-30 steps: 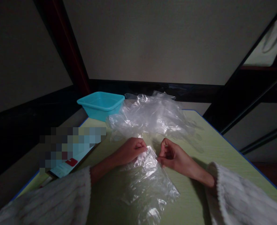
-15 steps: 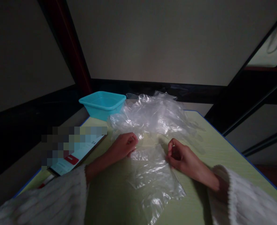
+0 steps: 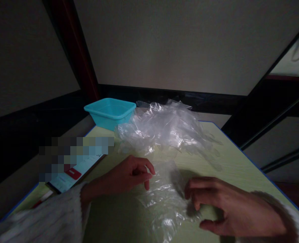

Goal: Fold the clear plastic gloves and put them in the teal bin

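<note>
A clear plastic glove [image 3: 164,199] lies flat on the green table [image 3: 240,168] in front of me. My left hand [image 3: 129,177] rests at its left upper edge, fingers curled and pinching the plastic. My right hand [image 3: 230,207] hovers over the glove's right side with fingers loosely spread and curved, holding nothing that I can see. Behind the glove lies a heap of clear plastic gloves [image 3: 162,126]. Both wrists wear white knitted sleeves.
A turquoise plastic basin [image 3: 110,113] stands at the far left corner of the table. A flat printed card or box [image 3: 70,168], partly blurred out, lies at the left edge. The room is dim, with dark frame bars on both sides.
The glove has been spread out and laid down on the table. My right hand let go of its edge and moved toward me, opening. My left hand slid slightly nearer.
</note>
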A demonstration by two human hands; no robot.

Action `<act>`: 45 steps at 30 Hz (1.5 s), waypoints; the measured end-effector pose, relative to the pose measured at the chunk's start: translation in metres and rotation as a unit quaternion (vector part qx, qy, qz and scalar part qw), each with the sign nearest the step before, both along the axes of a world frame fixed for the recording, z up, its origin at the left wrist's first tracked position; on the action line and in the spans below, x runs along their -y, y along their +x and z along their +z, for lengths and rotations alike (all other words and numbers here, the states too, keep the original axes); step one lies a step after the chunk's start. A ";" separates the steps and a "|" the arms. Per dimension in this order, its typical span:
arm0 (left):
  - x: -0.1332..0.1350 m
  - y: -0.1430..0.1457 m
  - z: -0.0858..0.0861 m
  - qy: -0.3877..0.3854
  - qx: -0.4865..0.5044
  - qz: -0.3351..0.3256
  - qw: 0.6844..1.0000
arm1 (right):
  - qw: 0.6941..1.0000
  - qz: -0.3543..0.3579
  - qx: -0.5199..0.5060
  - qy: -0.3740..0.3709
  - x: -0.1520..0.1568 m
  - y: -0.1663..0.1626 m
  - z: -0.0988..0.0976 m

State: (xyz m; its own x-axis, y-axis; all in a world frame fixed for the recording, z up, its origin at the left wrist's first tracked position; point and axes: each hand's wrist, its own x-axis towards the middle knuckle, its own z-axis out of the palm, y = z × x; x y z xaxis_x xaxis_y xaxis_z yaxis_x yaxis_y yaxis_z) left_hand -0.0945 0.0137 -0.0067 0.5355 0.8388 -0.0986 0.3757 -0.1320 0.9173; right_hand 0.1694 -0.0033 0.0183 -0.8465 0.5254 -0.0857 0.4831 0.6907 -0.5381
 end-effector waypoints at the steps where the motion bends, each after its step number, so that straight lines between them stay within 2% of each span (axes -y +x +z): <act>1: 0.001 0.000 0.000 -0.001 -0.006 -0.022 1.000 | 1.000 -0.002 0.009 -0.002 0.002 -0.001 0.001; 3: 0.002 0.000 -0.001 0.001 -0.025 -0.049 0.998 | 1.000 -0.004 0.021 -0.002 0.004 -0.002 0.001; 7: 0.001 -0.001 -0.002 0.012 -0.059 -0.060 0.996 | 0.999 0.000 0.047 0.020 0.004 -0.004 -0.003; 16: -0.001 -0.001 -0.005 0.023 -0.083 -0.057 0.995 | 0.986 0.019 0.069 0.147 0.014 -0.010 -0.010; 20: -0.002 -0.001 -0.006 0.014 -0.083 -0.052 0.995 | 0.982 0.033 0.050 0.180 0.019 -0.008 -0.014; 23: -0.002 -0.001 -0.007 0.015 -0.079 -0.052 0.995 | 0.983 0.023 0.043 0.177 0.020 -0.008 -0.013; 28: -0.002 0.000 -0.005 0.015 -0.078 -0.059 0.995 | 0.984 0.039 0.112 0.134 0.016 -0.011 -0.006; 32: -0.002 0.001 -0.004 0.014 -0.080 -0.057 0.995 | 0.986 0.034 0.126 0.106 0.014 -0.011 -0.005; 45: -0.003 -0.001 -0.007 0.029 -0.075 -0.068 0.994 | 0.988 -0.008 0.084 0.126 0.015 -0.002 -0.010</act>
